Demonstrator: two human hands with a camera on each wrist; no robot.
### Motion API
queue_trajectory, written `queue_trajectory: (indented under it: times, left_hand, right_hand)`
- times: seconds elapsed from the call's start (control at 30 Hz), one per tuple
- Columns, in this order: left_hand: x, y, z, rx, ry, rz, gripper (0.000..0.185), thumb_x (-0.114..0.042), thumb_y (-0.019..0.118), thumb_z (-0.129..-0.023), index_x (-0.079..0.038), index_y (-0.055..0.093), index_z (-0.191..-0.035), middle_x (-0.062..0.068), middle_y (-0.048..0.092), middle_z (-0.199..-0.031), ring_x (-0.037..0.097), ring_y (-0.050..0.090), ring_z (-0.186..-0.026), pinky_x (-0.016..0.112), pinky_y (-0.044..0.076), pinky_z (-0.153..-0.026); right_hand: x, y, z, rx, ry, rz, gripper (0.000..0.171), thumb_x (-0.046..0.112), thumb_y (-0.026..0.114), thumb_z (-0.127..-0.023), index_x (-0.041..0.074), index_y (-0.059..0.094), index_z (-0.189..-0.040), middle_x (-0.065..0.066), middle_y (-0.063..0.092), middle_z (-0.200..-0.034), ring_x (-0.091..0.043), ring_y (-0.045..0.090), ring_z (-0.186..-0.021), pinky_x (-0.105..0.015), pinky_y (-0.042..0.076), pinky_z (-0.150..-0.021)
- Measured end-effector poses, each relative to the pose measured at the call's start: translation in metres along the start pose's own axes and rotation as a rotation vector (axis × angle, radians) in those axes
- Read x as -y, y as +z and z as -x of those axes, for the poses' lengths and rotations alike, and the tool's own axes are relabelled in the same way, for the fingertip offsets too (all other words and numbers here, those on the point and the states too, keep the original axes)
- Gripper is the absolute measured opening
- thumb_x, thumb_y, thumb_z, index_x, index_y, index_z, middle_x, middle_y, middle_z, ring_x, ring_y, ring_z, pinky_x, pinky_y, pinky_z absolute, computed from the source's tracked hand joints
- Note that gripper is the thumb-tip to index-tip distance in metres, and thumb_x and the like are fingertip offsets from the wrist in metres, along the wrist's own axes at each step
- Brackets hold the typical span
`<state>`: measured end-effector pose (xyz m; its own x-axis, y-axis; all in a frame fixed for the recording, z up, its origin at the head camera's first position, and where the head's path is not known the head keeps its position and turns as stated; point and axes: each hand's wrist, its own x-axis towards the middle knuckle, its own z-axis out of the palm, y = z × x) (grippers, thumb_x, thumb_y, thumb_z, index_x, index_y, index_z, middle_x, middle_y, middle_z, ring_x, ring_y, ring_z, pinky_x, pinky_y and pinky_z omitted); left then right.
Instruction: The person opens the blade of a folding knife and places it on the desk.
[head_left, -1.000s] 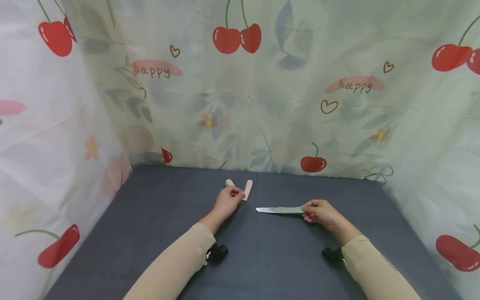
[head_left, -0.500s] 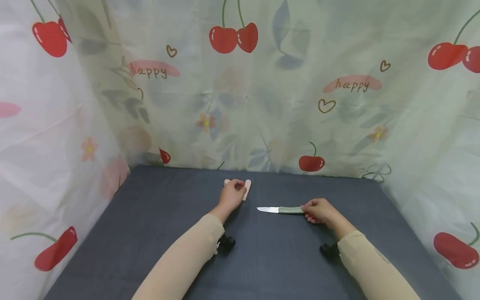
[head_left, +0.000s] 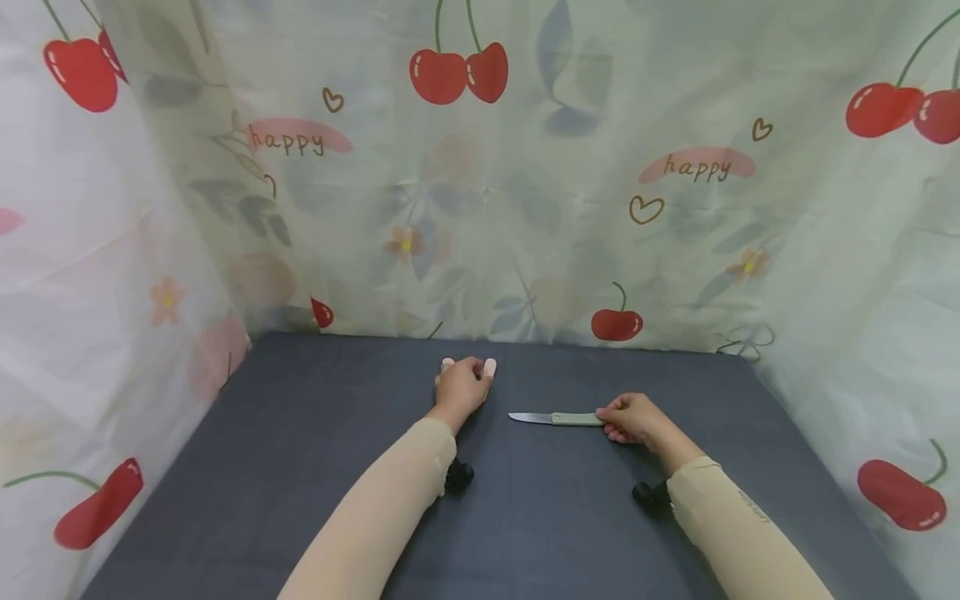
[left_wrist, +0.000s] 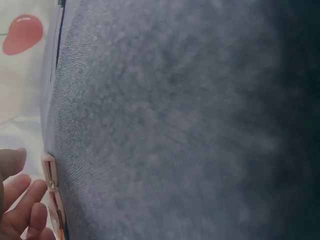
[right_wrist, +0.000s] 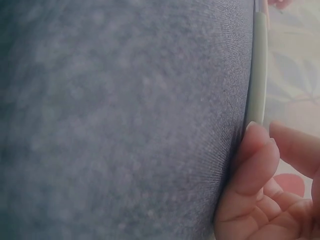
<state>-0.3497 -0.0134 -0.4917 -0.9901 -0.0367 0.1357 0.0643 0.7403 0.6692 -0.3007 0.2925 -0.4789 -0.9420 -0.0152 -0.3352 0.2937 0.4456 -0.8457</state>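
Note:
My left hand (head_left: 467, 379) lies over two pale pink stick-shaped pieces (head_left: 489, 367) near the back of the dark grey table (head_left: 300, 467); only their far ends show past the knuckles. In the left wrist view its fingers (left_wrist: 22, 207) lie loosely beside one pink piece (left_wrist: 51, 185), touching it or nearly so. My right hand (head_left: 617, 419) grips the pale green handle of a small knife (head_left: 558, 418) that lies flat with its blade pointing left. The right wrist view shows the thumb (right_wrist: 252, 165) against the handle (right_wrist: 256, 75).
Cherry-patterned cloth (head_left: 525, 208) walls in the table at the back and on both sides. Bare table surface lies in front of both forearms. Small black wrist cameras (head_left: 457, 477) sit under each sleeve.
My left hand has slid forward over the two pink pieces, hiding most of them. The right hand and knife have stayed about where they were.

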Motion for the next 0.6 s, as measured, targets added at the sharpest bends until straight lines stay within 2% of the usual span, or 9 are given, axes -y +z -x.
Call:
queue_trajectory:
  times: [0.27, 0.37, 0.6]
  left_hand:
    - [0.0, 0.004, -0.003, 0.022, -0.015, -0.098, 0.027, -0.026, 0.072, -0.094, -0.011, 0.073, -0.116, 0.006, 0.072, -0.116, 0.036, 0.053, -0.119, 0.053, 0.031, -0.102]
    - [-0.002, 0.005, -0.006, 0.026, -0.025, -0.147, 0.022, -0.027, 0.072, -0.094, -0.012, 0.074, -0.109, 0.007, 0.072, -0.112, 0.037, 0.054, -0.119, 0.054, 0.031, -0.104]
    - [-0.011, 0.001, -0.009, 0.096, -0.081, -0.194, 0.015, -0.027, 0.077, -0.089, -0.012, 0.074, -0.093, 0.007, 0.072, -0.1, 0.037, 0.059, -0.108, 0.052, 0.037, -0.097]
  right_hand:
    - [-0.001, 0.002, 0.0, 0.011, 0.014, -0.02, 0.017, 0.013, 0.064, -0.099, -0.002, 0.057, -0.098, -0.006, 0.062, -0.071, -0.008, 0.06, -0.056, -0.024, 0.051, -0.054]
    - [0.0, 0.002, 0.002, 0.027, 0.011, -0.024, 0.017, 0.014, 0.064, -0.099, -0.001, 0.057, -0.099, -0.006, 0.062, -0.072, -0.009, 0.061, -0.057, -0.024, 0.051, -0.055]
    - [0.01, -0.009, 0.01, 0.046, 0.002, 0.007, 0.025, 0.02, 0.06, -0.102, -0.003, 0.056, -0.108, -0.008, 0.062, -0.077, -0.012, 0.059, -0.062, -0.027, 0.051, -0.059]
